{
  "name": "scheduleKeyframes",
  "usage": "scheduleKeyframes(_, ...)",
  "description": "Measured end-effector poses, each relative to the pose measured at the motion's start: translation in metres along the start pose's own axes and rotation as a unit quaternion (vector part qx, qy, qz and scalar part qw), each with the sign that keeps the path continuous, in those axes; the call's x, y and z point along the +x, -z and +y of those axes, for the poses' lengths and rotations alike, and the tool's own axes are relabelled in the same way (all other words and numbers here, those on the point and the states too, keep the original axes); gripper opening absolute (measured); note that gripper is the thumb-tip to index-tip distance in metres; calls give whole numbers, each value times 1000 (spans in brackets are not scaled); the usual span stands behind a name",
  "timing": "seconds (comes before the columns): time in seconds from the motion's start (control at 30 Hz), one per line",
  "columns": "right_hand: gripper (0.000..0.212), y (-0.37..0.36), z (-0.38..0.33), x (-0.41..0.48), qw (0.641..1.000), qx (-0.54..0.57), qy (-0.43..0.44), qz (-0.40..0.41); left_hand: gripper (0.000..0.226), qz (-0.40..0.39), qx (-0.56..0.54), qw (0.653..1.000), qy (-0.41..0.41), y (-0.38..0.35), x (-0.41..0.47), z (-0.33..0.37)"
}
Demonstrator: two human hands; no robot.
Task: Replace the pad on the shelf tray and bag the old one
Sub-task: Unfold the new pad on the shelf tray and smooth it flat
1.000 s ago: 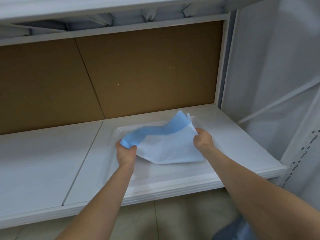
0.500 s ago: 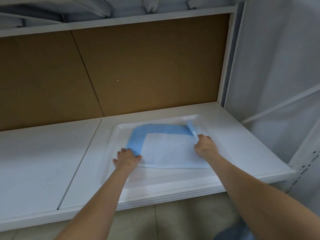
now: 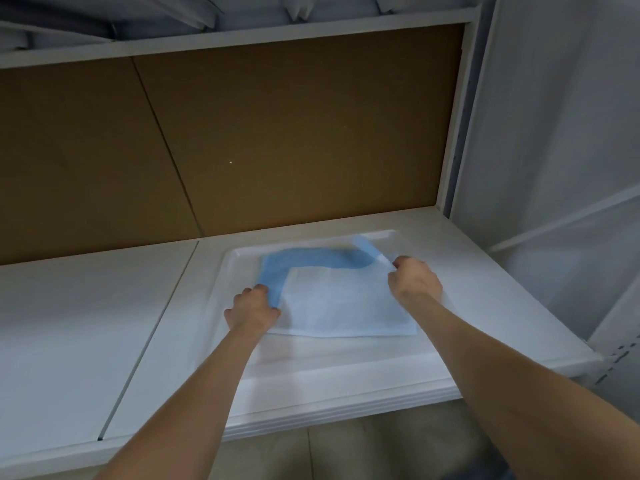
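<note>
A white pad with a blue border (image 3: pixel 343 299) lies partly unfolded in the shallow white tray (image 3: pixel 332 365) on the right part of the shelf. Its blue band shows along the far and left edges, and a blue flap stands up at the far right corner. My left hand (image 3: pixel 252 310) pinches the pad's left edge with curled fingers. At the right far corner, my right hand (image 3: pixel 414 280) grips the pad the same way. Both forearms reach in over the tray's front rim.
The white shelf board (image 3: pixel 76 323) runs left of the tray, split by a seam. A brown back panel (image 3: pixel 277 133) closes the rear. An upper shelf hangs overhead. A white upright post and wall stand at the right. Tiled floor shows below.
The pad, held lifted and bunched a second ago, has come down and spread flatter in the tray. Both hands moved apart and farther in, still holding its edges.
</note>
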State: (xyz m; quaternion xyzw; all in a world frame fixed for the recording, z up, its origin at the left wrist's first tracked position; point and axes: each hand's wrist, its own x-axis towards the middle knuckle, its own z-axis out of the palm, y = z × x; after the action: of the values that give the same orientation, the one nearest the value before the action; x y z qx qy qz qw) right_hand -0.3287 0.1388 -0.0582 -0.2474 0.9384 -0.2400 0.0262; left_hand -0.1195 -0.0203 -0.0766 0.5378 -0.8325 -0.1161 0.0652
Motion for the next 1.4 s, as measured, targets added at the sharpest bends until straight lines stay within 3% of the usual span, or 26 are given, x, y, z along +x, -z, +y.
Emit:
scheduleKeyframes(0.1,21,9,-5,1,999,50,9,-4,52,17,-49,999,-12,-1,2,3)
scheduleKeyframes(0.17,20,16,-10,-2,986,164,-6,-39,47,47,-197,979,-1,4,2,8)
scheduleKeyframes(0.23,24,24,-13,-9,949,302,-27,-89,40,56,-379,922,47,15,1,16)
scheduleKeyframes(0.3,24,29,-12,-15,913,388,-14,-125,40,31,-537,837,101,28,-1,21)
scheduleKeyframes(0.4,26,38,-6,-30,880,445,-18,-168,54,-31,-652,736,179,43,-11,18)
scheduleKeyframes(0.57,23,53,7,-58,840,497,-33,-213,71,-38,-708,672,213,53,-31,-1)
scheduleKeyframes(0.63,49,53,14,-62,852,473,-27,-222,72,-22,-708,672,214,57,-34,-10)
scheduleKeyframes(0.7,68,56,19,-69,889,398,-1,-225,77,-35,-708,672,213,62,-39,-17)
scheduleKeyframes(0.8,53,57,28,-77,924,311,26,-220,84,-90,-711,661,220,67,-49,-25)
scheduleKeyframes(1.0,40,60,39,-84,937,199,27,-286,54,-137,-563,789,202,72,-65,-38)
scheduleKeyframes(1.13,32,63,34,-85,934,128,13,-332,43,-162,-498,828,199,67,-70,-43)
scheduleKeyframes(1.23,34,60,27,-83,950,96,32,-296,36,-163,-481,840,189,62,-70,-42)
scheduleKeyframes(1.4,43,55,20,-73,985,-12,25,-169,32,-171,-428,870,177,59,-65,-38)
